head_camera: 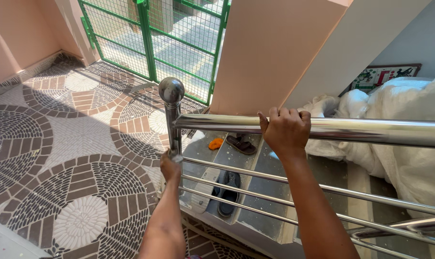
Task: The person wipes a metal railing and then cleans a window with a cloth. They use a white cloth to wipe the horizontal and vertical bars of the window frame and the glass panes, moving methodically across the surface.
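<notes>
A shiny steel stair railing runs across the view, with a top handrail [371, 128] and a corner post [172, 115] capped by a round ball. My right hand [285, 128] is wrapped around the top handrail from above. My left hand [170, 165] reaches lower and grips the post where the thinner rails [256, 175] join it. Whether it holds anything small against the post cannot be made out.
Beyond the railing lie grey steps with dark sandals [241, 144] and a dark shoe [227, 192]. White bedding [409, 139] is heaped at the right. A green mesh gate [150, 38] stands past the patterned tile floor [73, 144]. A peach wall [270, 52] rises behind the rail.
</notes>
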